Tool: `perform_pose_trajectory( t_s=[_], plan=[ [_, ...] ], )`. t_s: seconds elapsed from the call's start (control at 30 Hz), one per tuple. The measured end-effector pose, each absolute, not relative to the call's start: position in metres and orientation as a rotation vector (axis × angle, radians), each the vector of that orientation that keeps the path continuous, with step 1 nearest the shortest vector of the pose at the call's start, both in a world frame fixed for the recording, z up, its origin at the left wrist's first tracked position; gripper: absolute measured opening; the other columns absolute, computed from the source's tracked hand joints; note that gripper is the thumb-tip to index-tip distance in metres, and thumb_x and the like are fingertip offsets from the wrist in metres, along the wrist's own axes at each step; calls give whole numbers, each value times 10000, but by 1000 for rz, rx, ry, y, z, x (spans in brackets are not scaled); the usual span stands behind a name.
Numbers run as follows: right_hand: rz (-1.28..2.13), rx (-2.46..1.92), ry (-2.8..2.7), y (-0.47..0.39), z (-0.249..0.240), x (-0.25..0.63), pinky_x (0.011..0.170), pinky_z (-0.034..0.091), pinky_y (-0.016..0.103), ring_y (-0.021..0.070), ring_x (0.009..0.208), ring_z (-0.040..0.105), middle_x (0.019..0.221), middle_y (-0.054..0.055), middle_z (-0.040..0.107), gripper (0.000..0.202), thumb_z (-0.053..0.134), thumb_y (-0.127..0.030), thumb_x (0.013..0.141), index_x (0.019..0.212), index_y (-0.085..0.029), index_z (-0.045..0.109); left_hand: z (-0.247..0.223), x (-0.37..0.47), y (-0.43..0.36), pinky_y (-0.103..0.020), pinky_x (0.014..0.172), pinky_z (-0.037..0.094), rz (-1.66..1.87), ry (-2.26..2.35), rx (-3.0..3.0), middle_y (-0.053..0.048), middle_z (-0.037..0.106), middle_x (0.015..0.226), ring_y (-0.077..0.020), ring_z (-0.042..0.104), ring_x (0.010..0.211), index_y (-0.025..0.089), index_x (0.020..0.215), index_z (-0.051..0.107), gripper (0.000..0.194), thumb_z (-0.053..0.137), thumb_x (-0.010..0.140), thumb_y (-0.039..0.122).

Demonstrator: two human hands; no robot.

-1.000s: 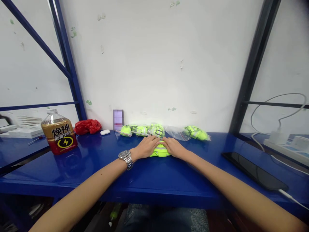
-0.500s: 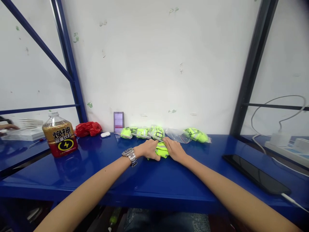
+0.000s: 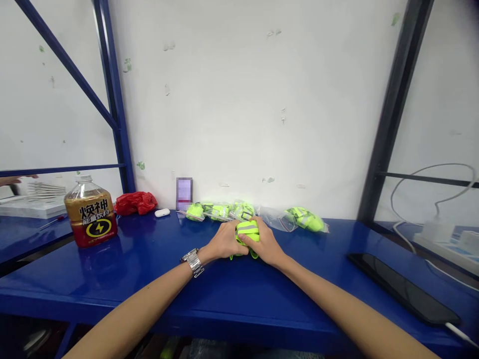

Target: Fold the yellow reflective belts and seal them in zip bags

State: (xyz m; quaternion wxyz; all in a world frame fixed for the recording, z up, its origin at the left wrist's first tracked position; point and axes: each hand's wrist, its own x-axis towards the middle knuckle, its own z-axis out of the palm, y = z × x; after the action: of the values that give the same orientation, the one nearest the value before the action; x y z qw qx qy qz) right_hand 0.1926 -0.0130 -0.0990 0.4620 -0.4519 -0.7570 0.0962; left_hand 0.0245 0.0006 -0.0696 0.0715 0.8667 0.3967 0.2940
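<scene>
A folded neon-yellow reflective bundle point(image 3: 247, 228) is held between both hands over the middle of the blue table point(image 3: 232, 294). My left hand point(image 3: 224, 240), with a metal watch at the wrist, grips its left side. My right hand point(image 3: 266, 244) wraps its right side, the thumb lying across the front. Small loops of yellow strap hang under the fingers. Just behind the hands are similar yellow bundles in clear bags: one at the left point(image 3: 195, 212), one beside it point(image 3: 220, 211) and one in the centre point(image 3: 243, 210). Another bagged bundle point(image 3: 307, 219) lies to the right.
At the left stand a large drink bottle point(image 3: 91, 212) and a red plastic bag point(image 3: 135, 203). A white case point(image 3: 162, 213) and an upright phone point(image 3: 184, 193) are by the wall. A black phone point(image 3: 402, 286) and a power strip point(image 3: 445, 244) lie right. Another person's hand shows far left.
The yellow bundle has been lifted slightly and is now more compact between my hands. My right thumb has come across its front. The view has shifted slightly.
</scene>
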Motion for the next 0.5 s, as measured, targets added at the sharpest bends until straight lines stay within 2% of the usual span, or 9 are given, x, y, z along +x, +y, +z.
perform_pose_trajectory(
  t_s=[0.1,0.2,0.33,0.5],
  plan=[
    [173,-1038,-1650,-15,-96,188,770,454,345,222,855,574,945,63,611,508,601,-543,760,1100,-179,503,-61,33,-11,-251,558,367,1032,1129,2519,19,582,738,-147,511,642,163,847,558,359,683,526,265],
    [170,-885,-1419,-16,-90,186,729,456,315,197,775,573,857,41,613,361,481,-502,829,962,-176,560,-59,45,-20,-248,567,379,1153,1120,2408,22,580,746,-144,509,655,161,884,556,412,696,514,277],
    [343,-668,-1116,-16,-82,187,667,463,305,192,713,578,769,46,621,396,334,-441,868,813,-159,606,-63,65,-28,-246,579,401,1214,1068,2228,4,596,807,-147,523,694,162,925,522,434,690,542,280],
    [513,-628,-927,-12,-84,187,675,481,319,202,740,597,800,59,633,411,322,-448,851,826,-161,614,-72,76,-24,-262,661,450,1211,873,2071,-24,603,927,-166,551,801,172,996,476,476,688,573,225]
  ],
)
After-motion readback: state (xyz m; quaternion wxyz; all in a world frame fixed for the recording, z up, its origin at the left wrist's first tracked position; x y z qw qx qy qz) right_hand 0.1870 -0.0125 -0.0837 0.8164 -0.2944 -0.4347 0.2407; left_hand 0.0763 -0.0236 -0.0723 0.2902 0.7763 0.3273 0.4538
